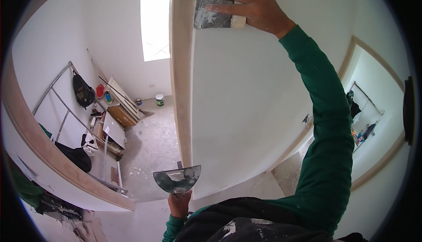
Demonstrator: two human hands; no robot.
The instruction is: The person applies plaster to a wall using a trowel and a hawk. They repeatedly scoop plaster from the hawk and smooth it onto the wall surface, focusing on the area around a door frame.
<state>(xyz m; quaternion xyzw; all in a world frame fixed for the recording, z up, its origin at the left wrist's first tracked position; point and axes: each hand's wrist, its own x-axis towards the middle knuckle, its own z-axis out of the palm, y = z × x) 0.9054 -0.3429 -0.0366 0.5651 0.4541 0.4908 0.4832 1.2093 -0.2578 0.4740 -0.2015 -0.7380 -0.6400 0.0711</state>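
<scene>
A person in a green long-sleeved top works at a white wall (246, 101) beside a pale wooden door frame (181, 75), using two tools, one in each hand. The right hand (246, 2), raised high, lies with fingers spread flat across a grey plastering trowel (215, 5), pressing its smeared blade against the wall just beside the frame. The left hand (179, 204), low near the person's chest, is closed around the handle of a broad putty knife (177, 179), whose fan-shaped metal blade points up and carries patches of white filler. Through the doorway lies a bare concrete floor (151, 147). On it, by the far wall, stand two small buckets: a white one with a green band (160, 99) and a smaller dark one (139, 102); their contents cannot be seen. One black backpack (82, 92) hangs from a metal scaffold frame (61, 106) on the left.
</scene>
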